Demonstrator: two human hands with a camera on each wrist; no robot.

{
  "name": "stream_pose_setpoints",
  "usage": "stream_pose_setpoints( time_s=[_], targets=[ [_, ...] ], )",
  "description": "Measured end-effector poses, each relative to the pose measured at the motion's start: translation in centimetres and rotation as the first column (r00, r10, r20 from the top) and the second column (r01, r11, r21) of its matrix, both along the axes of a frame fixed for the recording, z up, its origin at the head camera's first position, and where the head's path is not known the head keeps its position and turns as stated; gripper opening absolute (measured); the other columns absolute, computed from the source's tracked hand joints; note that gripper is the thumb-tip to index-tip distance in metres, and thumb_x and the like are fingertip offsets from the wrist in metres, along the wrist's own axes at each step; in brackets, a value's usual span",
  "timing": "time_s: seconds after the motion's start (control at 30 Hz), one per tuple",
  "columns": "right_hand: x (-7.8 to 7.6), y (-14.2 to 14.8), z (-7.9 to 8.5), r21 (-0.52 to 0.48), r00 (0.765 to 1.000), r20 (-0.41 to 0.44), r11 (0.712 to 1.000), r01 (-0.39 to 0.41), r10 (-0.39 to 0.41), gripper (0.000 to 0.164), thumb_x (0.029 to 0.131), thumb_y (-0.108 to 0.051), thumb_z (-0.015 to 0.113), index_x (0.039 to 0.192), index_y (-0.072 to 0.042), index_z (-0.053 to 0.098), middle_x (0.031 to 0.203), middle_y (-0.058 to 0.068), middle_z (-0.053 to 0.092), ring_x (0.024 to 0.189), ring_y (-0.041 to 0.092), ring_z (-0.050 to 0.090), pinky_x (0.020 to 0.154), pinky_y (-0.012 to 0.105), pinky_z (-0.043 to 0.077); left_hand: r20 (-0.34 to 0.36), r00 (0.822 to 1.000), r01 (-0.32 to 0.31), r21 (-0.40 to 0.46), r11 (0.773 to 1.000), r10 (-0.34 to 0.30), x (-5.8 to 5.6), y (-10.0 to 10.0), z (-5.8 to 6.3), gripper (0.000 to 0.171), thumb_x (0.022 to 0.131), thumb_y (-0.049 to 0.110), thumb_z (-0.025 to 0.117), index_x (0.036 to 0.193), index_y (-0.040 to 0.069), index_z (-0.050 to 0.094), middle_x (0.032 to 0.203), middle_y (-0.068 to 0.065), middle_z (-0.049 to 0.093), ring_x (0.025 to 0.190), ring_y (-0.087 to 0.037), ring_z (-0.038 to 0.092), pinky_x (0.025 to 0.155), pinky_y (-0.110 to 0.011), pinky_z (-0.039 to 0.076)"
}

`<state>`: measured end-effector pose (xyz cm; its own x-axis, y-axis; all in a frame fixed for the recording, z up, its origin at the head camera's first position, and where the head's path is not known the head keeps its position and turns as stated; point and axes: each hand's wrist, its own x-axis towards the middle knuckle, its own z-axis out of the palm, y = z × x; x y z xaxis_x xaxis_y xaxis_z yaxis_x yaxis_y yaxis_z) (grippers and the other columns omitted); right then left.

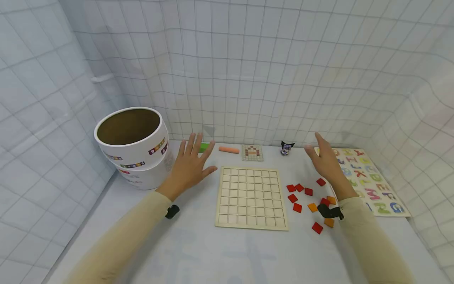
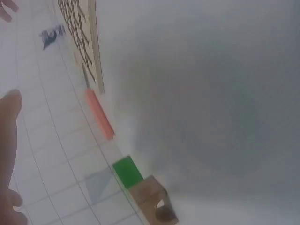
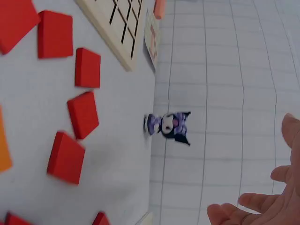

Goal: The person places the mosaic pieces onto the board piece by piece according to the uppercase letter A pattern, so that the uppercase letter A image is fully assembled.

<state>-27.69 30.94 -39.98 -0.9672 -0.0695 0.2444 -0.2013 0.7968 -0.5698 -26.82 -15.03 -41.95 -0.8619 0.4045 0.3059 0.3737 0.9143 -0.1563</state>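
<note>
"White sheeting [image 1: 230,71] with thin grey grid lines hangs rippled behind our pale table [image 1: 198,252]. What are the hands doing?"

"We count 2, both holding nothing. The left hand [image 1: 189,169] is held out beside a round, smooth white tub [image 1: 142,159], its fingers fanned apart. At the right hand [image 1: 326,163] the thumb stands away from the fingers, and from the right wrist we see those fingertips separated too."

"And between them?"

"1 square grid board [image 1: 252,198], cream-coloured, with raised ribs between shallow cells. To its right, near the right forearm, we count 8 visible red tiles [image 1: 297,208] and 3 orange tiles [image 1: 312,207], scattered."

"Does another view add anything?"

"From the left wrist we find 1 boxy brown block [image 2: 147,192] with a round hole, touching 1 flat green piece [image 2: 126,171]; from the head, the left hand hides that block. The right wrist view shows us how thick and crisp-edged the tiles are."

"What does the head view alone give us?"

"The tub, and the whole letter board [image 1: 369,177] with its colourful letters. Along the back we also count 1 slim orange stick [image 1: 229,150], 1 square patterned card [image 1: 252,153] and 1 black-eared figurine [image 1: 286,148]."
</note>
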Motion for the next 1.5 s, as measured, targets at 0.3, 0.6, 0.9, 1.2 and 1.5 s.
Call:
stream_pose_setpoints(
  time_s=[0.3,0.6,0.9,1.2,1.5],
  targets=[
    [2.5,6.8,-3.7,-0.275,0.89,0.455,0.95,0.149,-0.008,0.067,0.105,-0.036,0.057,0.152,0.007,0.037,0.109,0.015,0.062,0.078,0.022,0.061,0.066,0.027,0.051,0.413,0.91,-0.064,0.228,0.972,-0.037,7.5,0.3,-2.6,0.06,0.097,0.048,0.067,0.146,0.015,0.057,0.14,-0.014,0.061,0.125,-0.04,0.054,0.1,-0.059,0.043],
    [2.8,6.1,-6.0,-0.042,0.862,0.494,0.987,0.156,-0.115,0.054,0.099,-0.026,0.065,0.143,0.003,0.053,0.129,0.031,0.054,0.102,0.036,0.052,0.081,0.038,0.048,0.466,0.871,0.0,0.317,0.949,-0.155,9.7,0.9,-4.0,0.062,0.091,0.046,0.075,0.143,0.014,0.061,0.14,-0.015,0.061,0.12,-0.035,0.054,0.097,-0.053,0.045],
    [2.6,5.1,-6.0,0.064,0.89,0.434,0.99,0.126,-0.141,0.036,0.099,-0.016,0.064,0.128,0.003,0.055,0.119,0.03,0.058,0.095,0.036,0.057,0.077,0.04,0.05,0.483,0.86,0.062,0.224,0.973,-0.166,10.0,1.9,-4.3,0.075,0.088,0.054,0.074,0.15,0.018,0.053,0.158,-0.018,0.042,0.129,-0.036,0.046,0.102,-0.052,0.041],
    [1.2,4.3,-6.1,-0.11,0.894,0.441,0.985,0.136,-0.074,0.041,0.105,-0.022,0.056,0.139,-0.001,0.049,0.11,0.022,0.055,0.087,0.028,0.055,0.068,0.031,0.048,0.519,0.832,0.095,0.216,0.972,-0.197,10.0,2.4,-3.2,0.083,0.085,0.057,0.076,0.153,0.019,0.048,0.163,-0.017,0.035,0.119,-0.031,0.045,0.097,-0.046,0.04],
    [-0.9,-1.9,-5.3,-0.648,0.878,0.439,0.744,0.164,0.19,0.048,0.106,-0.024,0.058,0.143,0.001,0.042,0.095,0.004,0.059,0.068,0.009,0.055,0.064,0.02,0.052,0.57,0.795,0.108,0.201,0.974,-0.206,9.7,3.2,-3.4,0.088,0.083,0.059,0.076,0.155,0.021,0.045,0.164,-0.016,0.033,0.121,-0.031,0.043,0.1,-0.048,0.039]
  ],
)
